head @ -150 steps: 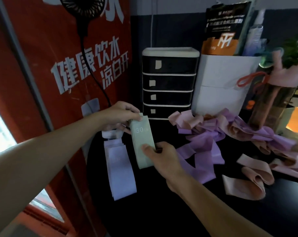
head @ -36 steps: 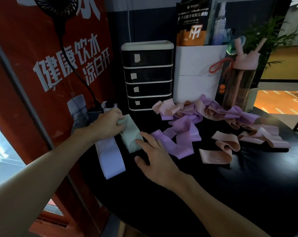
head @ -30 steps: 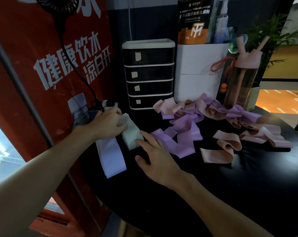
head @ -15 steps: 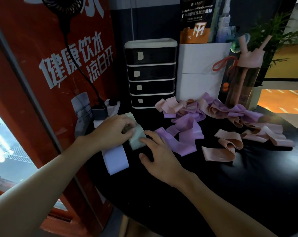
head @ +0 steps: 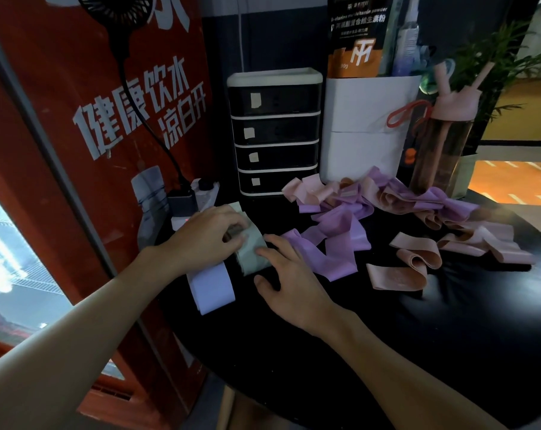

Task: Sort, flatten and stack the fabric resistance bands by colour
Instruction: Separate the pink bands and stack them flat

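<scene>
A pale green band (head: 253, 254) lies flat on the black table (head: 449, 336), beside a flattened lavender band (head: 212, 285) at its left. My left hand (head: 205, 238) sits on the green band's far half, bent fingers and thumb pinching the fabric. The spread fingers of my right hand (head: 291, 282) rest on the table, the index tip touching the green band's right edge. Right of my hands lies a tangle of purple bands (head: 336, 240). Crumpled pink bands (head: 401, 273) lie further right, with more pink bands at the back (head: 309, 190).
A black drawer unit (head: 275, 131) and a white bin (head: 364, 128) stand at the back. A pink bottle (head: 443, 144) stands right of them. A power strip (head: 198, 197) with a plugged cable lies behind my left hand. A red poster wall (head: 77, 119) closes the left side.
The green band, held up in both hands five seconds ago, now lies on the table. My left hand has slid along it toward me. My right hand stays spread beside it.
</scene>
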### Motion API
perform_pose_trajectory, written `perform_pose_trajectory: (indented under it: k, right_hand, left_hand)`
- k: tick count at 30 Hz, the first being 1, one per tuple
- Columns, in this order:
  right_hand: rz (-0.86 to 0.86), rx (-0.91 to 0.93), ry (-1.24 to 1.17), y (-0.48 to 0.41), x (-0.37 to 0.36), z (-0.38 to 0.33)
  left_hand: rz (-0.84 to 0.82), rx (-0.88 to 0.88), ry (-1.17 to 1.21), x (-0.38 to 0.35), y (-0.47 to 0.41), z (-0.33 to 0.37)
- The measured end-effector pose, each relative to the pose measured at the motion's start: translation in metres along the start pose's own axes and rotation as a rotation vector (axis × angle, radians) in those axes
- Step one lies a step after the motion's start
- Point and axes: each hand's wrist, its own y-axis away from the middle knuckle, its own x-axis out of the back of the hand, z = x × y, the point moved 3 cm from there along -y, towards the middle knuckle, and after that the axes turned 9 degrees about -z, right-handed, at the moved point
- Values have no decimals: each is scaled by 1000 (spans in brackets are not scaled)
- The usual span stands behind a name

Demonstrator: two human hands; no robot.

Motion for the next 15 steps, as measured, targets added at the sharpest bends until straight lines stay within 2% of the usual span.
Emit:
perform_pose_trajectory:
  k: [11,15]
  right_hand:
    - [47,-11,-80,9,12,-6]
    - [25,44,-86,34,43,-3]
  left_hand:
    - [-10,5,-5,4,4,15]
    - [66,-39,16,3,4,41]
